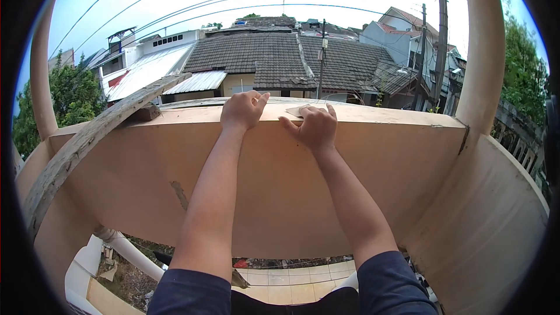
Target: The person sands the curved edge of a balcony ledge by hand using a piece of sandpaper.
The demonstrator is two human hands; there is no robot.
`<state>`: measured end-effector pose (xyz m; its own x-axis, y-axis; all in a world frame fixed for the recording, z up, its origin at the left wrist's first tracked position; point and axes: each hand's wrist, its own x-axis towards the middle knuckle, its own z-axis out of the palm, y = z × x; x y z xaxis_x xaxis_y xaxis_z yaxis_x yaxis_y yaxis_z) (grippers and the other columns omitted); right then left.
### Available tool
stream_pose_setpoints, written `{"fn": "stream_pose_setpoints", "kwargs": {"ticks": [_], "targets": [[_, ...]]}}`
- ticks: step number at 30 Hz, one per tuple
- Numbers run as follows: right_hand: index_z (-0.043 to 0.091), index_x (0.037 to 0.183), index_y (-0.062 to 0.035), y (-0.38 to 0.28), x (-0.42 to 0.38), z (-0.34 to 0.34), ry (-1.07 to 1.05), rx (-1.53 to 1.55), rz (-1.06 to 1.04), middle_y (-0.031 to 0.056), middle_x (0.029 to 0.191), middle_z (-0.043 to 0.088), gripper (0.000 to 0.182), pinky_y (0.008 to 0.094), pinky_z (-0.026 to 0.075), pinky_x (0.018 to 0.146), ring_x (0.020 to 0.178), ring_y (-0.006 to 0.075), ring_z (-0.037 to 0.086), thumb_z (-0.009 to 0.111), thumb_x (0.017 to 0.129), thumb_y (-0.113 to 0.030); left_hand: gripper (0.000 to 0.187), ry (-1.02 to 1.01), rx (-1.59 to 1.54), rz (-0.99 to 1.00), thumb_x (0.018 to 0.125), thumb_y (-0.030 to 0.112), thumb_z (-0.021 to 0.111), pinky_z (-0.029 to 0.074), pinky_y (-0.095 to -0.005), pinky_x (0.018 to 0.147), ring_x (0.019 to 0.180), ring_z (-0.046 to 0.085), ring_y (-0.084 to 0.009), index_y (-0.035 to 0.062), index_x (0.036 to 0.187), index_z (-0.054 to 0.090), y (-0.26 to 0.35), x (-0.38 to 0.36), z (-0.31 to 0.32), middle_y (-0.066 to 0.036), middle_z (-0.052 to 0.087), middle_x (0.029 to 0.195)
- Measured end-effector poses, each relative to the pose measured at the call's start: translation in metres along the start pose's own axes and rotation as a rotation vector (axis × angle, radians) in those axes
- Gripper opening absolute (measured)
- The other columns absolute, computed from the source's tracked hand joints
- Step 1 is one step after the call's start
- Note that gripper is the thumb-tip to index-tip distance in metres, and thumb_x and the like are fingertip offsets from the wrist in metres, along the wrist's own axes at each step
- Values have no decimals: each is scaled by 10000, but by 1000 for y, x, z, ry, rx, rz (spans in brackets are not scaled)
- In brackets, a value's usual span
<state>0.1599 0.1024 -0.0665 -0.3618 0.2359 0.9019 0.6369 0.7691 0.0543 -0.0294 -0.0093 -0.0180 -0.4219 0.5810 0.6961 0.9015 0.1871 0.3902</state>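
- Left hand is at the ledge, fingers loosely bent, open.
- Right hand curls by the small flat piece on the ledge; grip unclear.
- Work done or left: cannot tell.

No readable text, label, brand, number or sign appears anywhere in the view.
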Motion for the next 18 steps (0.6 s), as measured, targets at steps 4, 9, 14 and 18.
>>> {"fn": "stream_pose_setpoints", "kwargs": {"ticks": [4, 9, 14, 18], "targets": [[810, 894, -88, 14, 0, 8, 204, 150, -232, 84, 828, 786, 723, 425, 594, 872, 813, 248, 773, 716, 781, -796, 466, -12, -2, -39, 985, 594, 637, 611, -439, 834, 962, 768, -273, 174, 1074, 818, -2, 1, -1, -66, 801, 975], [810, 894, -95, 17, 8, -22, -194, 42, -68, 87, 837, 784, 788, 411, 598, 829, 809, 230, 772, 661, 789, -862, 459, -12, 1, -38, 983, 590, 642, 612, -436, 838, 962, 768, -269, 177, 1079, 817, -1, 1, 0, -63, 801, 986], [832, 1108, -127, 10, 10, -22, -270, -8, 89, 84, 983, 811, 944, 425, 564, 969, 997, 245, 772, 551, 770, -962, 451, -33, -24, -71, 987, 582, 642, 614, -429, 840, 967, 770, -260, 178, 1085, 817, 4, -1, -5, -63, 805, 994], [770, 1314, -175, 33, 11, -27, -392, 259, -23, 72, 1242, 786, 1019, 495, 454, 1142, 1202, 266, 717, 513, 763, -993, 467, -5, -44, -59, 989, 551, 650, 591, -437, 849, 964, 770, -301, 125, 1088, 813, 7, -4, -8, -125, 804, 994]]}}
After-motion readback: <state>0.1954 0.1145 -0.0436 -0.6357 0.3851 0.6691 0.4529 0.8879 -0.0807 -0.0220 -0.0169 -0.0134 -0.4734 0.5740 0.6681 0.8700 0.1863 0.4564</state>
